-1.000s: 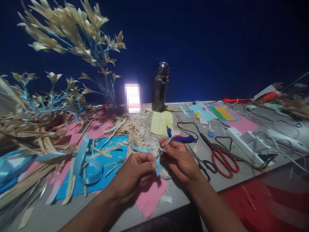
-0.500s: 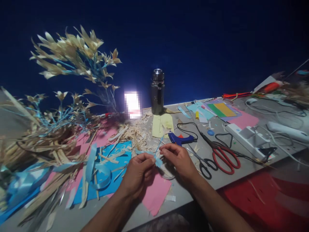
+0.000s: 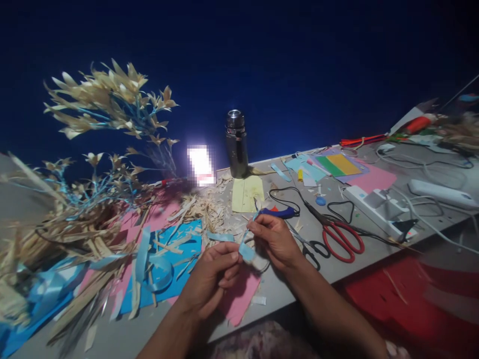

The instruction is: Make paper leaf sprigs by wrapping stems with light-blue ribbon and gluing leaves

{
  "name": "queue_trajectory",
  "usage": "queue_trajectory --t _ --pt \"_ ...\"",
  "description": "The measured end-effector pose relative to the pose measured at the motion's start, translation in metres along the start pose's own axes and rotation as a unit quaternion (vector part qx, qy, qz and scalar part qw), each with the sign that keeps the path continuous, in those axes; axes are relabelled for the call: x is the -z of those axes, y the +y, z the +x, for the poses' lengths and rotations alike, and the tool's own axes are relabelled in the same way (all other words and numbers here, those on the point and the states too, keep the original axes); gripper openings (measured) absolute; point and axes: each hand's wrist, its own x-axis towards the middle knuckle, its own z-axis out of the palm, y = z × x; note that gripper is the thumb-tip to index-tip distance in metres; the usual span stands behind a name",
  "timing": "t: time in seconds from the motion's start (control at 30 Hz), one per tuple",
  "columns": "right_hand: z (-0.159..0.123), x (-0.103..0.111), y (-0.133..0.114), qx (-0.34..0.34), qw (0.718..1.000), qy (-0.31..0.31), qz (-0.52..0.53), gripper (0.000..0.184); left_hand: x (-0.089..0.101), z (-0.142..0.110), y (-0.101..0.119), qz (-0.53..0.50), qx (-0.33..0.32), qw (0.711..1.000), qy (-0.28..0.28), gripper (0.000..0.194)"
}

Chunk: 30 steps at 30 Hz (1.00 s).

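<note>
My left hand (image 3: 216, 274) pinches one end of a light blue ribbon (image 3: 246, 252) between thumb and forefinger. My right hand (image 3: 275, 242) is closed at the fingertips on a thin stem (image 3: 256, 215) that looks wrapped in the same blue; a pale tip shows at its top. Both hands are close together over a pink sheet (image 3: 241, 294). Just beyond the right hand lies a blue glue gun (image 3: 283, 213), partly hidden by it. Black-handled scissors (image 3: 316, 252) and red-handled scissors (image 3: 342, 242) rest to the right.
A dark flask (image 3: 237, 152) stands at the back behind a yellow sheet (image 3: 247, 194). Dried-husk flowers (image 3: 112, 107) on blue stems rise at left, above husk strips and a blue sheet (image 3: 172, 254). A white power strip (image 3: 377, 212) with cables lies at right.
My right hand has closed its fingers on the stem, where they were more spread before. The ribbon piece between the hands has turned flatter towards me. The view has shifted slightly.
</note>
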Motion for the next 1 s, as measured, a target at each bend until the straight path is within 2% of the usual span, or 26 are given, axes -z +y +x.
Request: queue_trajectory --t 0.17,0.27,0.33,0.4,0.43,0.5,0.57,0.6,0.67,0.77,1.0 --pt "0.005 0.004 -0.009 0.025 0.999 -0.014 -0.032 0.036 -0.002 0.008 0.002 -0.010 0.013 1.000 -0.004 0.033" --pt "0.010 0.019 -0.018 0.072 0.986 -0.026 -0.150 0.026 0.002 0.015 0.008 -0.012 0.011 1.000 0.008 0.031" --pt "0.015 0.037 -0.026 0.118 0.957 0.010 -0.266 0.021 0.006 0.018 0.015 -0.028 -0.001 0.999 0.027 0.027" --pt "0.021 0.058 -0.033 0.166 0.894 0.058 -0.412 0.017 0.007 0.019 0.024 -0.051 -0.014 0.996 0.070 0.024" --pt "0.024 0.069 -0.036 0.188 0.846 0.069 -0.494 0.019 0.007 0.018 0.028 -0.063 -0.018 0.992 0.103 0.022" --pt "0.030 0.085 -0.039 0.212 0.739 0.036 -0.639 0.035 0.006 0.018 0.035 -0.082 -0.015 0.983 0.164 0.020" --pt "0.036 0.094 -0.038 0.205 0.644 -0.014 -0.737 0.054 0.006 0.019 0.040 -0.090 -0.006 0.979 0.183 0.021" --pt "0.038 0.096 -0.038 0.194 0.610 -0.035 -0.768 0.058 0.006 0.021 0.041 -0.090 -0.006 0.980 0.176 0.022" --pt "0.042 0.097 -0.036 0.173 0.570 -0.067 -0.800 0.055 0.008 0.025 0.043 -0.088 -0.011 0.985 0.148 0.023" --pt "0.045 0.094 -0.037 0.158 0.556 -0.082 -0.812 0.045 0.009 0.034 0.043 -0.084 -0.029 0.988 0.123 0.021" --pt "0.050 0.095 -0.041 0.154 0.569 -0.104 -0.801 0.038 0.010 0.049 0.044 -0.067 -0.043 0.993 0.081 0.021"
